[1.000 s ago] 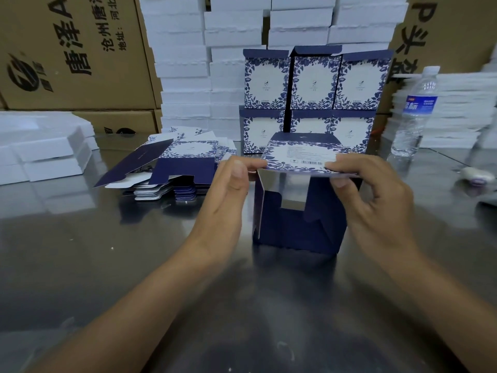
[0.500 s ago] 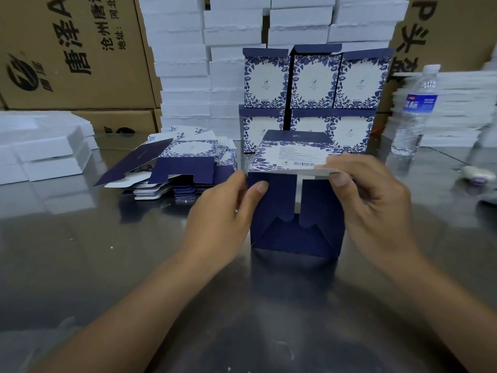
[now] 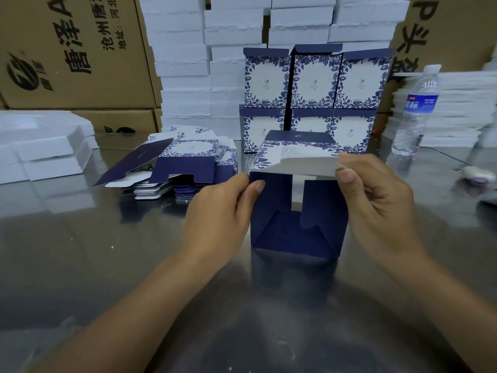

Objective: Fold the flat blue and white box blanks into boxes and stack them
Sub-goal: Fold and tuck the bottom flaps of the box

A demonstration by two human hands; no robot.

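Main risk: the box [image 3: 295,230] stands mid-surface, and the end facing the person is only half closed. Two dark side flaps are folded in w/ a gap btwn them. The white-backed top flap [image 3: 293,164] is raised, not tucked yet. If that flap goes down crooked, its edge prob. misses the slot and creases, or the side flaps spring back out. Too hard a push could skew the thin walls, since only fingers brace the box. The shiny surface [image 3: 107,265] looks slick, so the box may skid.

Hands: the left hand [image 3: 220,211] pinches the box's upper left corner, thumb and forefinger closed on the card edge. The right hand [image 3: 376,205] pinches the flap's right end, thumb on the white edge, other fingers curled.

Farther back, toward the left rear, lies a pile of flat blanks [image 3: 177,168]. At the back edge, centre, just behind the box, finished boxes [image 3: 314,84] are stacked two rows high. A water bottle [image 3: 414,111] stands back right. White packs [image 3: 183,63] and brown cartons [image 3: 67,49] are piled along the rear.
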